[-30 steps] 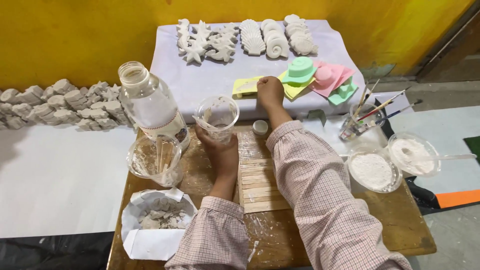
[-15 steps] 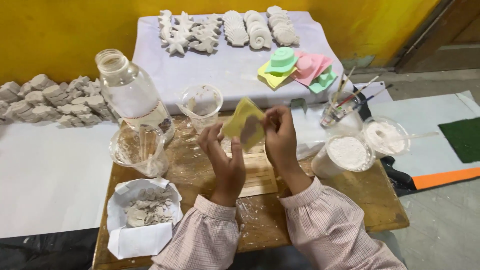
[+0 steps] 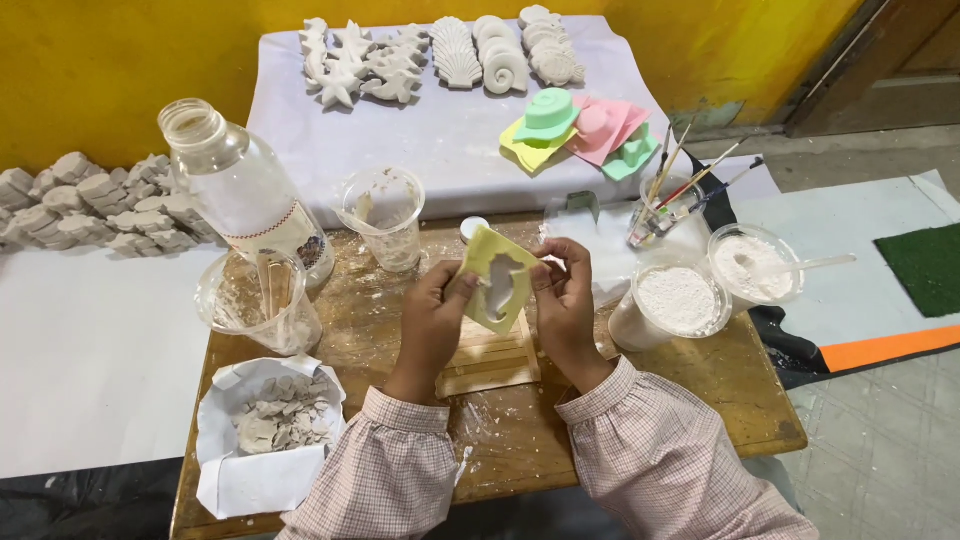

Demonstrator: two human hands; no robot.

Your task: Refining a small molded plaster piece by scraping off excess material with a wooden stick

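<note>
L hand (image 3: 432, 318) & R hand (image 3: 562, 305) both closed on edges of yellow seahorse mould (image 3: 497, 277), held up over stick raft (image 3: 490, 362) on table (image 3: 700, 385), cavity looks empty; finished casts (image 3: 440, 50) on cloth at rear, plaster powder cup (image 3: 678, 298) full
</note>
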